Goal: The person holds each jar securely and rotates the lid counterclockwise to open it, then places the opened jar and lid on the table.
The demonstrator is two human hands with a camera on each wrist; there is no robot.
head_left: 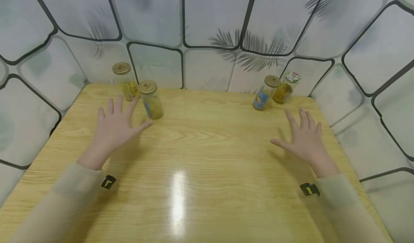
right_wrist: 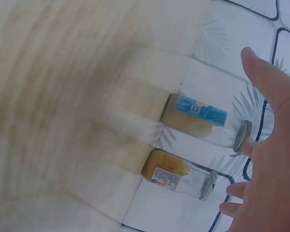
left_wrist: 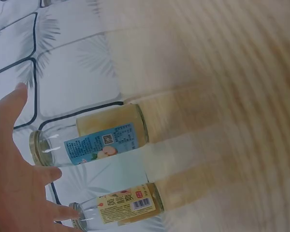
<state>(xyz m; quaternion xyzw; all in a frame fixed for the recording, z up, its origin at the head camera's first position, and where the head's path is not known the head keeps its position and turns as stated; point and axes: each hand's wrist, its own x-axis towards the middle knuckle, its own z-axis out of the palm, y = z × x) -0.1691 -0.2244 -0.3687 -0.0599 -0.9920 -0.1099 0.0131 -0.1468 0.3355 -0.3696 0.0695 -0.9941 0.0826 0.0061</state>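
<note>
My left hand point(head_left: 114, 126) is held above the left part of the table with fingers and thumb spread, holding nothing. Just beyond it stand two lidded glass jars: a blue-labelled jar point(head_left: 152, 101) and, farther left, a yellow-labelled jar point(head_left: 127, 82). My right hand point(head_left: 303, 137), likewise spread and holding nothing, is over the table's right part. Past its fingertips are another blue-labelled jar point(head_left: 266, 93) with a gold lid and a jar with a patterned white lid point(head_left: 286, 88), holding orange-yellow contents. In the wrist views, both pairs of jars stand apart from the fingers.
The wooden table point(head_left: 207, 146) has a bright light reflection near its front middle. A pale wall point(head_left: 207, 68) with dark outlines and leaf patterns borders the table behind and on the right. Dark bands point(head_left: 108, 182) are at both wrists.
</note>
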